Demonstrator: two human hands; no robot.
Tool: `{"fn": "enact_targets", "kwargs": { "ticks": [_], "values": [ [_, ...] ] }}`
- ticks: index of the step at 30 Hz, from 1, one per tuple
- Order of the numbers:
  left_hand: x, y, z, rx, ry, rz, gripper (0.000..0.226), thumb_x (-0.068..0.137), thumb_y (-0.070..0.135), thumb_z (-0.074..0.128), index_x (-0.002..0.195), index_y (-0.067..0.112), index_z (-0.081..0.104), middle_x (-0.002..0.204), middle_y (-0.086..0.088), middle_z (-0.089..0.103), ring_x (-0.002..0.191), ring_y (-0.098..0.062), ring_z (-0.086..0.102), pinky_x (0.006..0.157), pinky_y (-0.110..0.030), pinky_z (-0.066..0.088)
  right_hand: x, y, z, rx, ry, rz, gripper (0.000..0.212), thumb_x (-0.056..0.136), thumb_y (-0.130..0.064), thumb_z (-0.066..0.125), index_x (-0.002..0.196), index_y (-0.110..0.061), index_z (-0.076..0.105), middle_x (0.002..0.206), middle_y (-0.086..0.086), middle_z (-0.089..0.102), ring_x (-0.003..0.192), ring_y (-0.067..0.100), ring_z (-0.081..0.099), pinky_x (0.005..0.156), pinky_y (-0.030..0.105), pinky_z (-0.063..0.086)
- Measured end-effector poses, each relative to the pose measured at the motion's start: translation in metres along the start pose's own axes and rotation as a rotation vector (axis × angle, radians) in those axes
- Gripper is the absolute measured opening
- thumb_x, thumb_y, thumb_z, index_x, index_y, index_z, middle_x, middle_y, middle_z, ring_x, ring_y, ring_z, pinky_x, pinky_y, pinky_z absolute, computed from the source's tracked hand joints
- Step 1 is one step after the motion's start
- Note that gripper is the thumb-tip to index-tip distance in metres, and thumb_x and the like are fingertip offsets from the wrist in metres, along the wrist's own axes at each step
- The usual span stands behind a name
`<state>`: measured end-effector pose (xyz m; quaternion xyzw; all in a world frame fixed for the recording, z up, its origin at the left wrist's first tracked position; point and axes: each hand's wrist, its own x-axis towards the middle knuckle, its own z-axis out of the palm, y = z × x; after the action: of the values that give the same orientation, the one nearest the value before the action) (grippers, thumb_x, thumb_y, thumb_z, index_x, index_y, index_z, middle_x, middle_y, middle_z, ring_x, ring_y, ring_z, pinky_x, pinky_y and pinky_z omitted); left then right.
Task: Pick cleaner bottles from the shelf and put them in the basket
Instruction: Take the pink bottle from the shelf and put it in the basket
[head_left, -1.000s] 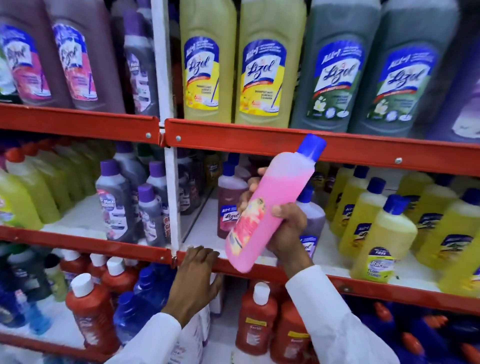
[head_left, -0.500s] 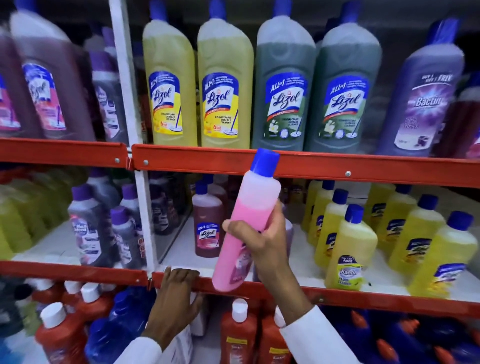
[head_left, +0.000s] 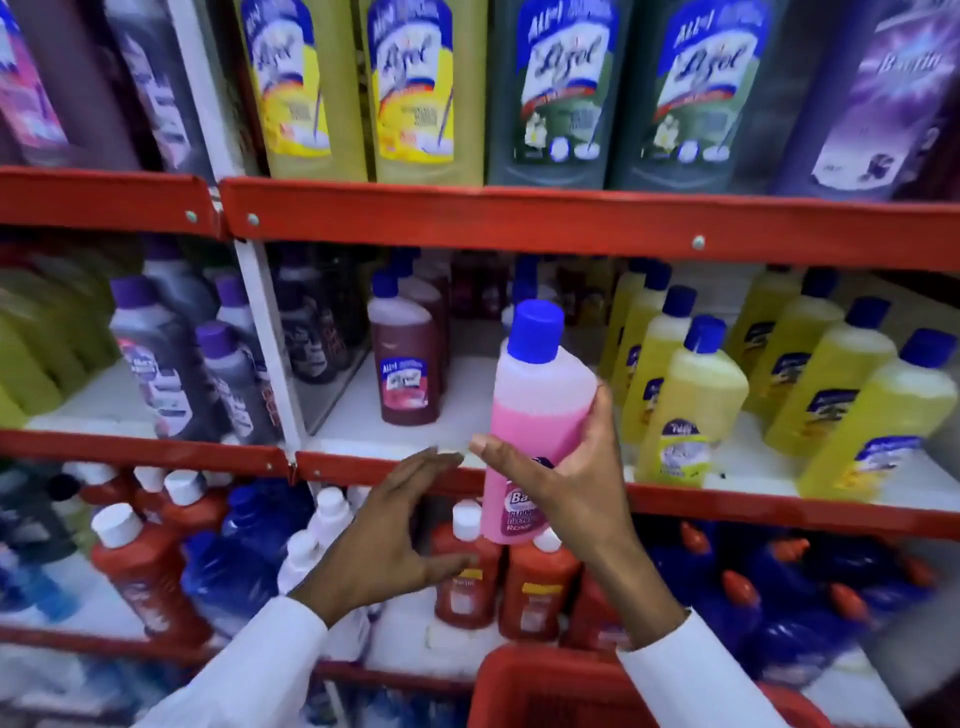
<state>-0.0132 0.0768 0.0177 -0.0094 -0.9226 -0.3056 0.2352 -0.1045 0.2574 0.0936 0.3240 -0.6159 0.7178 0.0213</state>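
Note:
My right hand (head_left: 566, 483) grips a pink cleaner bottle (head_left: 540, 395) with a blue cap, held upright in front of the middle shelf. To its left my left hand (head_left: 389, 540) hovers open, fingers spread, off the shelf rail and a short gap from the bottle. The rim of a red basket (head_left: 550, 675) shows at the bottom, below my right wrist. Yellow cleaner bottles (head_left: 691, 405) stand on the middle shelf to the right, and a dark red bottle (head_left: 405, 364) to the left.
Red shelf rails (head_left: 519, 218) cross the view. Large yellow, green and purple bottles (head_left: 415, 88) fill the top shelf. Red bottles with white caps (head_left: 145, 571) and blue bottles (head_left: 779, 597) crowd the bottom shelf. A white upright (head_left: 270, 338) divides the shelving.
My left hand has lifted off the shelf rail and opened beside the bottle. The pink bottle has turned upright and come down a little. The red basket has come into view.

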Motion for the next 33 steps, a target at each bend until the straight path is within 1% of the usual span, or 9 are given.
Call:
{"fn": "enact_targets", "kwargs": {
  "ticks": [5,9,12,15,17,19,23,28,33],
  "values": [
    [-0.014,0.046,0.061,-0.355,-0.025,-0.049,0.069,0.065,0.038,0.093,0.123,0.027,0.058,0.117,0.013,0.069,0.110,-0.009,0.066,0.094,-0.024,0.053,-0.048,0.040,-0.047,-0.088,-0.001,0.133,0.095,0.054,-0.047,0.093,0.133,-0.028,0.042,0.129,-0.006,0.062,0.120,0.017,0.063,0.096,0.044,0.057],
    [-0.034,0.060,0.130,-0.492,-0.023,-0.214,0.049,0.068,0.034,0.088,0.112,0.033,0.065,0.105,0.016,0.076,0.094,-0.004,0.072,0.080,-0.023,0.058,-0.090,0.079,-0.083,-0.137,-0.037,0.234,0.082,0.058,-0.045,0.089,0.126,-0.037,0.044,0.118,-0.025,0.063,0.113,0.002,0.063,0.091,0.019,0.051],
    [-0.055,0.055,0.184,-0.476,-0.085,-0.306,0.044,0.065,0.037,0.083,0.106,0.034,0.069,0.101,0.024,0.076,0.090,0.005,0.070,0.076,-0.017,0.056,-0.120,0.111,-0.114,-0.292,-0.115,0.299,0.075,0.063,-0.043,0.091,0.124,-0.041,0.048,0.123,-0.012,0.063,0.112,0.001,0.061,0.091,0.017,0.049],
    [-0.079,0.037,0.237,-0.412,-0.212,-0.423,0.052,0.065,0.020,0.089,0.113,0.015,0.070,0.105,0.005,0.077,0.094,-0.007,0.072,0.081,-0.016,0.055,-0.149,0.149,-0.146,-0.433,-0.196,0.339,0.072,0.061,-0.024,0.098,0.120,-0.033,0.058,0.116,-0.007,0.069,0.104,-0.005,0.062,0.093,0.020,0.050],
    [-0.093,0.025,0.270,-0.381,-0.274,-0.512,0.059,0.064,0.011,0.090,0.118,0.015,0.068,0.111,0.003,0.074,0.099,-0.011,0.070,0.083,-0.008,0.051,-0.167,0.174,-0.164,-0.502,-0.244,0.410,0.068,0.056,-0.024,0.099,0.113,-0.035,0.062,0.109,-0.008,0.073,0.098,0.001,0.067,0.091,0.025,0.053],
    [-0.106,0.012,0.301,-0.347,-0.335,-0.610,0.060,0.067,0.006,0.087,0.121,0.019,0.065,0.116,0.001,0.070,0.107,-0.017,0.069,0.088,-0.017,0.054,-0.181,0.199,-0.174,-0.547,-0.290,0.477,0.058,0.056,-0.032,0.091,0.108,-0.035,0.067,0.107,-0.004,0.078,0.095,0.007,0.070,0.087,0.027,0.054],
    [-0.128,-0.005,0.343,-0.181,-0.542,-0.867,0.049,0.081,0.020,0.077,0.124,0.005,0.059,0.126,-0.018,0.063,0.116,-0.030,0.061,0.100,-0.037,0.049,-0.205,0.240,-0.181,-0.610,-0.363,0.589,0.049,0.061,-0.015,0.091,0.107,-0.013,0.073,0.103,0.006,0.079,0.091,0.008,0.068,0.084,0.007,0.044],
    [-0.136,-0.009,0.371,-0.164,-0.501,-0.939,0.047,0.085,0.015,0.074,0.129,0.010,0.058,0.130,-0.017,0.063,0.119,-0.030,0.060,0.099,-0.034,0.046,-0.227,0.280,-0.178,-0.549,-0.345,0.638,0.035,0.063,0.008,0.082,0.094,-0.003,0.070,0.085,-0.002,0.072,0.079,-0.016,0.062,0.073,0.002,0.042],
    [-0.135,-0.010,0.368,-0.172,-0.456,-0.961,0.037,0.086,0.002,0.067,0.122,0.006,0.063,0.121,-0.019,0.068,0.113,-0.033,0.064,0.090,-0.029,0.048,-0.228,0.288,-0.173,-0.570,-0.358,0.640,0.037,0.065,0.000,0.082,0.099,-0.009,0.071,0.095,0.004,0.078,0.089,0.018,0.072,0.081,0.029,0.055]
  ]
}}
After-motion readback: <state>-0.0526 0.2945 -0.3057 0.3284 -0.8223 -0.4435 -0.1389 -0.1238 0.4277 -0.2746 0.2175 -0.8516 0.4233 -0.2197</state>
